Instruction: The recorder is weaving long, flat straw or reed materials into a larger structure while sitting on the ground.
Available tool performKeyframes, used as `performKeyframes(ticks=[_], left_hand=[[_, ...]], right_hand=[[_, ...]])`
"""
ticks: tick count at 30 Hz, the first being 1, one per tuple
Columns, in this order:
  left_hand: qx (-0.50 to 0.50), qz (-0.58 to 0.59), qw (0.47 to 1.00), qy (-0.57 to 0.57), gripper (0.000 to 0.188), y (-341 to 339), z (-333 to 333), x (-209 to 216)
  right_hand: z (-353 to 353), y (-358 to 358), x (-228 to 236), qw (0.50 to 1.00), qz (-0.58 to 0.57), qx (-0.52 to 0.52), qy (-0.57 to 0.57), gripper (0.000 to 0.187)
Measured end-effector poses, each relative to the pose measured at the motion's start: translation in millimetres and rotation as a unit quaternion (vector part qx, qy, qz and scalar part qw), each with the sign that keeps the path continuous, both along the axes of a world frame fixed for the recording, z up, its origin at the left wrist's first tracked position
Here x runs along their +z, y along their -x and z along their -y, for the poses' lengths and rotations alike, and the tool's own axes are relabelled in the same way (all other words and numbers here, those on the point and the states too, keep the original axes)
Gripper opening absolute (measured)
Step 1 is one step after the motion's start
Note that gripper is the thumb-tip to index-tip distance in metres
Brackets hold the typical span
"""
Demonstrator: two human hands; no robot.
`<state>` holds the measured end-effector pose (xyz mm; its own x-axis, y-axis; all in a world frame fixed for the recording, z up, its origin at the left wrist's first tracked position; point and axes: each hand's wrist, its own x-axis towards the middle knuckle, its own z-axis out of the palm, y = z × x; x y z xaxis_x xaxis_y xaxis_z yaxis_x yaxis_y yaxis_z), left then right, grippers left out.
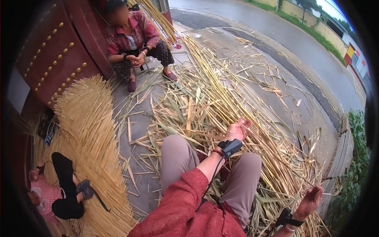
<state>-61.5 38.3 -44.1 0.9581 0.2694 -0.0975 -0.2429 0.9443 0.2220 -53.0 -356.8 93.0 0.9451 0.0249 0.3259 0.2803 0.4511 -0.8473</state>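
Observation:
I sit with both knees [177, 156] up over a heap of long yellow-green reed stalks and leaf husks [221, 102]. My left hand [238, 130], in a red sleeve with a black device strapped at the wrist, is stretched out over the heap, palm up and fingers spread; it rests against the stalks without gripping one. My right hand [311, 201], also with a black wrist strap, is low on the right, its fingers closed on a thin reed stalk [326, 193] that pokes out to the right.
A neat fan of stripped pale stalks [92, 138] lies at left. One person [132, 39] crouches by a studded red door [51, 51]; another person [63, 189] sits at lower left. A road [300, 43], a stone kerb [339, 158] and green plants [357, 166] lie to the right.

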Motion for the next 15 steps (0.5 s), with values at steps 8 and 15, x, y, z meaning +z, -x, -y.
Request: performKeyframes(ticks=[8,15], left_hand=[[0.009,-0.036,0.999,-0.039,0.02,-25,30,-4],[-0.008,-0.116,0.987,-0.114,0.034,-17,60,11]], right_hand=[[120,-13,-83,0.99,-0.133,-0.039,-0.014,0.02],[130,45,-113,0.943,-0.248,-0.093,0.202,0.028]])
